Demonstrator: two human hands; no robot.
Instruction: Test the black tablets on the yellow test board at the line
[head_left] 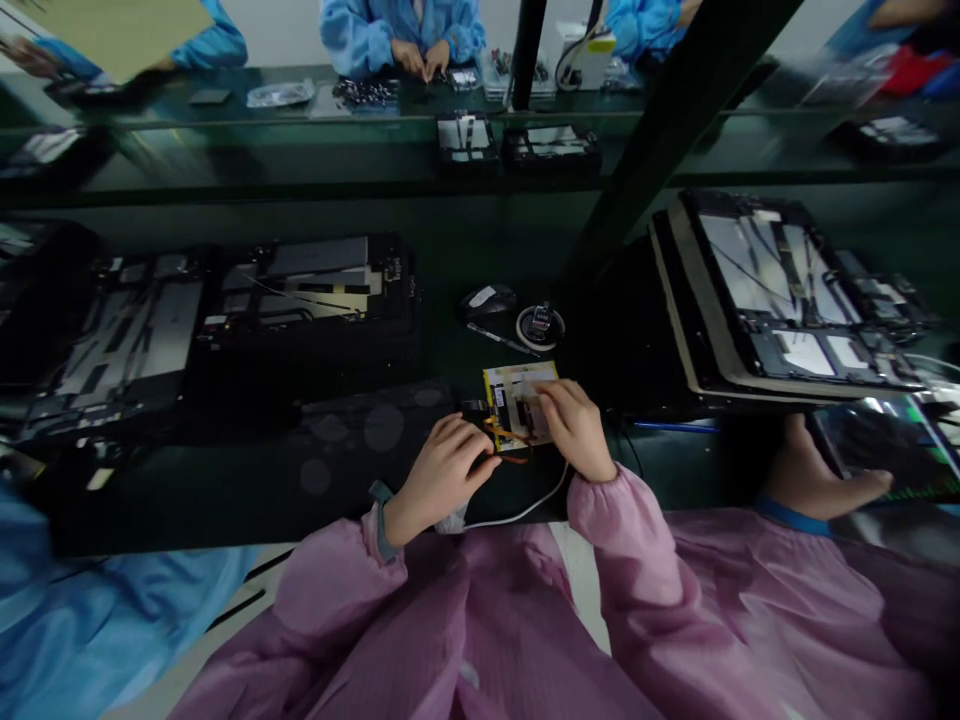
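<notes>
Fingers of our right hand [576, 425] rested on the yellow-edged panel [502, 382] between our hands; our left hand [448, 462] met its orange flex cable [513, 434]. Whether either pinched, we could not tell. Uneven pulling could have creased the cable.

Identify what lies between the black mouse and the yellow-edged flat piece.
In the head view, a slim pen lies slantwise between the black mouse and the yellow-edged flat piece.
</notes>
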